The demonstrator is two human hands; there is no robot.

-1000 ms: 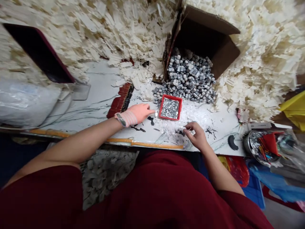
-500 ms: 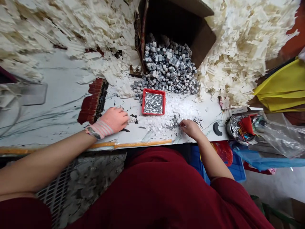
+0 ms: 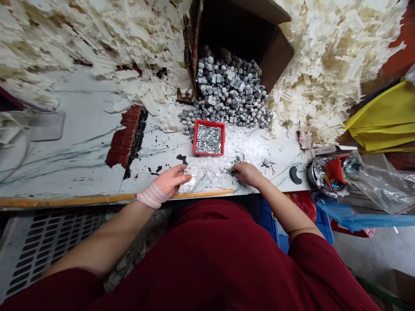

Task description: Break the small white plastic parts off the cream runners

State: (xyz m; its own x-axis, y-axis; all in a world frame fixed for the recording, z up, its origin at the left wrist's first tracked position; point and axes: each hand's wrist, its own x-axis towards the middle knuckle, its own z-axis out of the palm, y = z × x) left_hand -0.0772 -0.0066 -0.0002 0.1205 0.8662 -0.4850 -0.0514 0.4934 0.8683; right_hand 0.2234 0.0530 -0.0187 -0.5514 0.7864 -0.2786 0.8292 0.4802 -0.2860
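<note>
We see a box (image 3: 246, 34) of brown cardboard, matt and rough at its torn edge. The small parts (image 3: 231, 88) are grey metal with a dull shine. The tray (image 3: 209, 122) is smooth red plastic, and the pieces inside it (image 3: 208, 139) are bright silver metal. The scraps (image 3: 324, 73) are matt cream-white plastic, and the crumbs (image 3: 220, 162) look the same. The bench top (image 3: 81, 147) is glossy white. The wrist band (image 3: 149, 196) is striped knitted cloth, and the shirt (image 3: 207, 259) is matt dark red cloth.

a pink-and-white striped wrist sleeve (image 3: 151, 198), a red tray (image 3: 209, 147) holding silver pieces, a maroon shirt (image 3: 207, 259), yellow cloth (image 3: 379, 116).
</note>
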